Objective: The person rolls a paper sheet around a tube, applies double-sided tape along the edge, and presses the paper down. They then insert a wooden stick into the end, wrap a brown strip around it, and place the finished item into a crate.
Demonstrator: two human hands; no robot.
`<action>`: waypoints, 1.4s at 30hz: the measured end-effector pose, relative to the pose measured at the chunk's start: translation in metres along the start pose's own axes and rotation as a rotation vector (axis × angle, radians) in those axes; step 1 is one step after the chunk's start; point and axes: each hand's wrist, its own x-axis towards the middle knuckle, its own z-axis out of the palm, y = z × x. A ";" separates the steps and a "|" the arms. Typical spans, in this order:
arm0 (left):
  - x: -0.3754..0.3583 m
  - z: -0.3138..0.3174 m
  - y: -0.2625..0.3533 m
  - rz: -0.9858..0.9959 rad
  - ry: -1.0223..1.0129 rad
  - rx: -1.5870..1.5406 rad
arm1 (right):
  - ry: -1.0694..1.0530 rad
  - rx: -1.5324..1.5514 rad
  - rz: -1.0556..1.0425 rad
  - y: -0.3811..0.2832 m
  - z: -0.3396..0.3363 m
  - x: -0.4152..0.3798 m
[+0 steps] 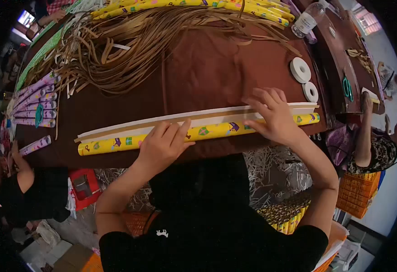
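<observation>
A long yellow patterned paper roll [130, 143] lies across the near side of the brown-covered table. Along its far side run a thin brown strip [112, 130] and a white paper edge [139, 120]. My left hand [162, 146] is closed over the roll left of its middle, fingertips pressed at the strip. Toward the right end, my right hand [273, 117] hovers with fingers spread and slightly blurred, its thumb close over the roll and its fingers over the white edge.
Two white tape rolls [300, 70] lie at the right, near a clear bottle [308, 20]. Loose brown strips [130, 59] and finished yellow rolls [162, 5] cover the back. Purple rolls [37, 104] sit at left. Other people work on both sides; teal scissors [347, 88] lie at right.
</observation>
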 end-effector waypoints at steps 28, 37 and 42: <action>-0.027 0.000 0.038 0.015 0.259 0.365 | 0.185 0.241 0.261 -0.088 0.042 -0.044; 0.045 -0.005 0.072 -0.038 -0.119 0.048 | 0.308 0.223 0.258 -0.092 0.054 -0.055; 0.048 0.006 0.070 -0.021 -0.180 0.094 | 0.266 0.207 0.215 -0.090 0.057 -0.056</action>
